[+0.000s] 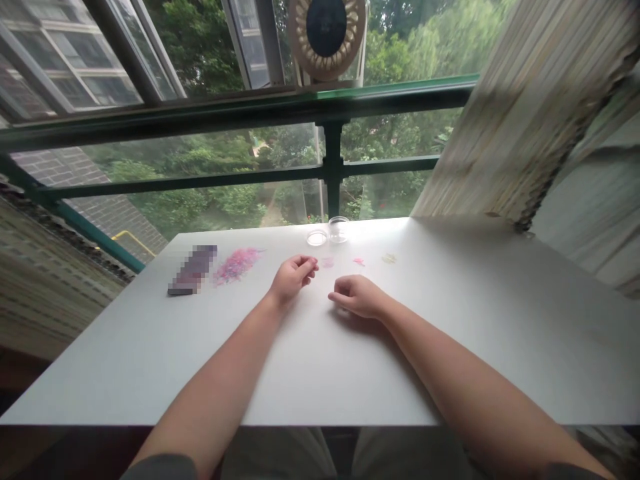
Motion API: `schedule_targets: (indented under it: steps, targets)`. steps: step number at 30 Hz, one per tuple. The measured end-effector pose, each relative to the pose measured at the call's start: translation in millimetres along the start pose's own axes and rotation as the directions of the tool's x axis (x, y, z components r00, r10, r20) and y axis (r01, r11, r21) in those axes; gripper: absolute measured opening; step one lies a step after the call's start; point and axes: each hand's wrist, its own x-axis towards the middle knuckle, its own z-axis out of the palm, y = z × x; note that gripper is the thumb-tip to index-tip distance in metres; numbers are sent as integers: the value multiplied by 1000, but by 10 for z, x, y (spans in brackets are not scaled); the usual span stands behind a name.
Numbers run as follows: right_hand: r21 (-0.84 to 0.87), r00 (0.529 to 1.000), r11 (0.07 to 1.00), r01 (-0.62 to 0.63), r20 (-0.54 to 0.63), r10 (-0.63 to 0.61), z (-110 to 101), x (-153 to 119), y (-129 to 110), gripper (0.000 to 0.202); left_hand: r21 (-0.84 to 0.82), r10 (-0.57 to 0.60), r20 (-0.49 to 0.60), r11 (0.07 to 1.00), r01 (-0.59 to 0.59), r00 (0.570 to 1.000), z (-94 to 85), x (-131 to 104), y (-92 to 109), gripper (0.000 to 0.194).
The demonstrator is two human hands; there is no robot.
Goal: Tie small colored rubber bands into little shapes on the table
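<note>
My left hand (296,277) is pinched just above the white table, with something pinkish at its fingertips too small to name. My right hand (357,295) rests on the table with its fingers curled; whatever they may hold is hidden. A loose heap of pink and purple small pieces (237,265) lies to the left of my left hand. Beyond my hands are three small groups: pale pink pieces (327,262), bright pink pieces (359,261) and pale yellowish pieces (389,258). A clear round container (339,231) stands at the far edge beside a clear round lid (317,238).
The white table (320,373) reaches to a window with a green railing (332,160). A dark blurred-out object (194,270) lies at the left. Behind the table is a round fan (327,33). A striped curtain (480,120) hangs at the right.
</note>
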Motion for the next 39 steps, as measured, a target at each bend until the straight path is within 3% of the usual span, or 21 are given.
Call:
schedule_targets:
  steps: [5,11,14,25,32,39]
  targets:
    - [5,999,1000,-22,-33,22,26,-6,12,24,266,94,116,956,-122,989,30,-172,-104,20]
    - [-5,999,1000,-14,-35,14,27,-9,14,26,552,259,159,777,-303,953,68,-276,-76,15]
    - [22,999,999,-26,-33,26,20,-13,16,25,570,284,176,751,-332,943,96,-284,-55,14]
    - [87,1000,996,-22,-18,24,8,-14,26,15,500,212,162,824,-266,964,47,-265,-119,12]
    - [190,998,982,-9,-65,22,47,-5,55,15,531,193,207,801,-276,959,68,-286,-99,12]
    - [247,996,969,-13,-82,34,78,8,97,15,563,220,180,776,-284,959,70,-276,-91,15]
